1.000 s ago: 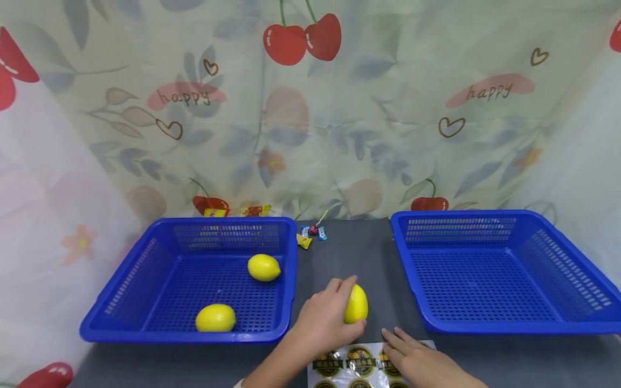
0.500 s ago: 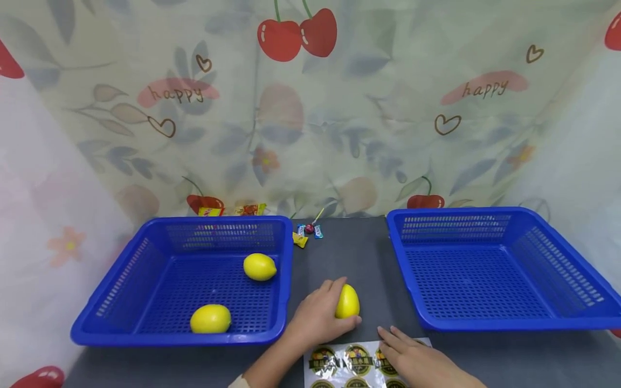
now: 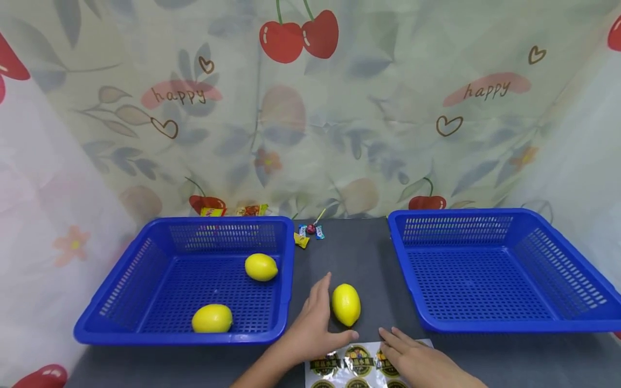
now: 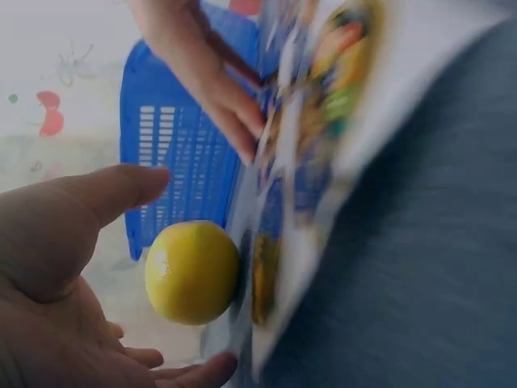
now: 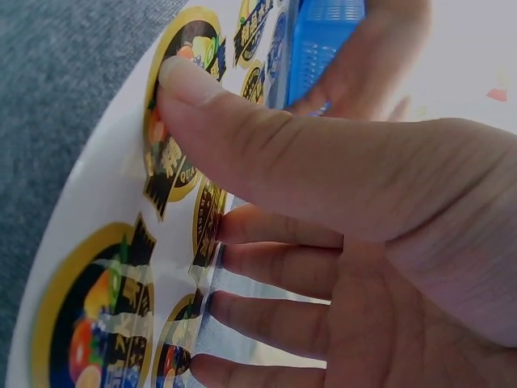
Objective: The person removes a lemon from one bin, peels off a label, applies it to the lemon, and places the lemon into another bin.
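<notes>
A yellow lemon (image 3: 346, 304) (image 4: 192, 271) lies on the dark table between two blue baskets. My left hand (image 3: 314, 323) (image 4: 56, 275) sits just left of it, fingers straight and palm turned toward it, not gripping. My right hand (image 3: 412, 362) (image 5: 323, 242) rests flat, fingers straight, on a sheet of round fruit stickers (image 3: 356, 360) (image 5: 105, 267) at the table's near edge. The left basket (image 3: 121, 280) holds two more lemons, one at the back right (image 3: 261, 267) and another at the front (image 3: 212, 318). Nothing lies in the right basket (image 3: 407, 280).
A few wrapped candies (image 3: 310, 233) lie at the back between the baskets, and more wrappers (image 3: 233, 210) sit behind the left basket. A printed cherry-pattern cloth (image 3: 310, 108) walls the back and sides. A strip of bare table (image 3: 359, 258) runs between the baskets.
My left hand has let go of the lemon and opened beside it. The lemon now lies free on the table. The right hand stays on the sticker sheet.
</notes>
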`<state>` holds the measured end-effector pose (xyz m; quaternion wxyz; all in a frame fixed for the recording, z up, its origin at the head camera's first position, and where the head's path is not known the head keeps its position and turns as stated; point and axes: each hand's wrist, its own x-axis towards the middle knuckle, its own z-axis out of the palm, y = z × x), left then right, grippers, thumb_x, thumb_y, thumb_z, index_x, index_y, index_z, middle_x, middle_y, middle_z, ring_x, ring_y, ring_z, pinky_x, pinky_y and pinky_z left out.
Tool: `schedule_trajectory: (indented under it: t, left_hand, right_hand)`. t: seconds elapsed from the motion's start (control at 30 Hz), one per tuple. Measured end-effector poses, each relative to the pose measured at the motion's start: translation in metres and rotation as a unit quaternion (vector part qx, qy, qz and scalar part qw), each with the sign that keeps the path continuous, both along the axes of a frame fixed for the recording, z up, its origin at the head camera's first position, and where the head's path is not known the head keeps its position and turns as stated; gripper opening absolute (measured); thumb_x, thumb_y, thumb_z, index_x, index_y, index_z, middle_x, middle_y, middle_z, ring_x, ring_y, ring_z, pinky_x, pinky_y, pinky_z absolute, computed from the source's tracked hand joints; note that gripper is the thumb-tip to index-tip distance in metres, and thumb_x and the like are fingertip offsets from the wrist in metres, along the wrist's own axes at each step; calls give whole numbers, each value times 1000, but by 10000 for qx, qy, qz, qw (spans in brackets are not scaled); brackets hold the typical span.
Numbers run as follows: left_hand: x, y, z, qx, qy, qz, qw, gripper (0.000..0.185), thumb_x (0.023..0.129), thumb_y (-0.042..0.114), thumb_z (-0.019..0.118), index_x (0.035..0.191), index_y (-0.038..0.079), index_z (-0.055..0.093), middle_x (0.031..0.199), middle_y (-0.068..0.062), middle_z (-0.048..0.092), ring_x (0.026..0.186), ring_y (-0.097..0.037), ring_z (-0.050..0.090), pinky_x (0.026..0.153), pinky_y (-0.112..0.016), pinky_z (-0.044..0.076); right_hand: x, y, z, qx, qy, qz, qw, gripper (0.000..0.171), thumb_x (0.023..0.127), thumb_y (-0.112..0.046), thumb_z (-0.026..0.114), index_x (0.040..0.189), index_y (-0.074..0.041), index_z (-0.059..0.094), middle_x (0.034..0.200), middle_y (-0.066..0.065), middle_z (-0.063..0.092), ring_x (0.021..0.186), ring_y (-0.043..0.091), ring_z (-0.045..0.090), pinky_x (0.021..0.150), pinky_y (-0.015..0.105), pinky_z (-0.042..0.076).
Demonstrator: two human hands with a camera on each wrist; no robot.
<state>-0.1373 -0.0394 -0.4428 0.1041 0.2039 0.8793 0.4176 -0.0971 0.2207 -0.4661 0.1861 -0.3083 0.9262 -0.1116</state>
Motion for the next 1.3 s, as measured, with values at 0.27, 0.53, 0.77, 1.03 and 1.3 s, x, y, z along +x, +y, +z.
schedule_trajectory:
  t: [0.27, 0.53, 0.77, 1.03, 1.3]
  left_hand:
    - [28, -27, -8, -1452, 520, -451, 9870, 45, 72, 39, 86, 97, 18, 54, 93, 7, 36, 91, -15, 35, 80, -31, 36]
    - [25, -30, -7, -1742, 345, -559, 9825, 38, 73, 43, 86, 86, 23, 57, 87, 7, 37, 86, -16, 32, 76, -30, 33]
    - [29, -29, -6, -1749, 559, -567, 9814, 38, 74, 41, 87, 89, 24, 56, 87, 8, 36, 86, -14, 32, 76, -29, 34]
    - [32, -29, -5, -1744, 1064, -680, 9765, 34, 77, 34, 87, 83, 26, 54, 81, 12, 37, 81, -10, 34, 73, -25, 34]
    - [35, -30, 7, -1166, 877, -1050, 9837, 24, 86, 12, 77, 82, 23, 57, 69, 18, 47, 62, 1, 45, 59, -18, 42]
  right_hand:
    - [8, -10, 20, 87, 81, -76, 9999, 48, 93, -29, 71, 132, -2, 62, 144, 17, 52, 132, 42, 47, 97, 53, 47]
    - [9, -10, 21, 11, 159, -2, 9999, 52, 88, -25, 77, 132, -1, 62, 144, 19, 51, 132, 43, 47, 97, 53, 47]
    - [9, -9, 20, 22, 153, -2, 9999, 48, 91, -24, 73, 133, -3, 62, 144, 18, 52, 132, 41, 47, 98, 53, 47]
    - [8, -10, 22, -31, 260, 46, 9996, 40, 95, -20, 69, 131, -2, 63, 143, 18, 53, 131, 42, 48, 97, 52, 47]
    - [8, -10, 24, -21, 76, -29, 10000, 42, 96, -25, 66, 131, -3, 63, 143, 17, 52, 132, 41, 47, 99, 52, 46]
